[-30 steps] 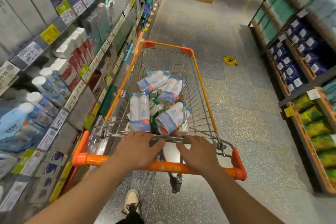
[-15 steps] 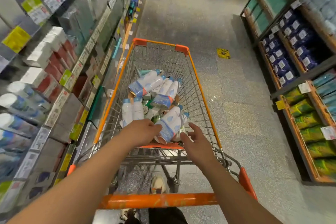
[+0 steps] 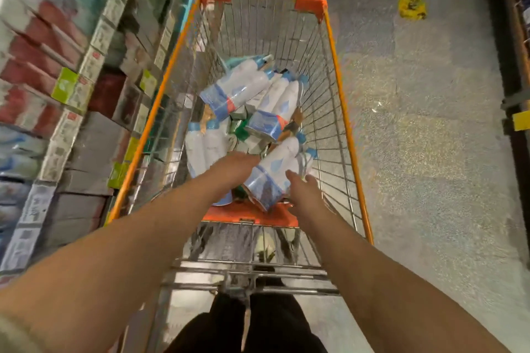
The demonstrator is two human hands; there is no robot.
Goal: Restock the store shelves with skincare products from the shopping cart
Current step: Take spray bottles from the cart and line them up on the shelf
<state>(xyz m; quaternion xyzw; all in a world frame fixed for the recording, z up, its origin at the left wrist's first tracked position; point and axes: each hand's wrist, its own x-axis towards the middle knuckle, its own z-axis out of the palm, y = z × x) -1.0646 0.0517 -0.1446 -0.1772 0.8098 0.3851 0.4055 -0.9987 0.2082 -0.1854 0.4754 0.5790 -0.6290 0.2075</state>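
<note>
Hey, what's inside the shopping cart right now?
The cart holds shrink-wrapped packs of white bottles with blue caps, lying over small green boxes. Both hands reach in around the nearest pack. Whatever lies beneath the packs is covered.

I count one shopping cart and four twin-packs of white spray bottles in it, so eight bottles; the small green boxes underneath are too jumbled to count, and my two hands reach in
</note>
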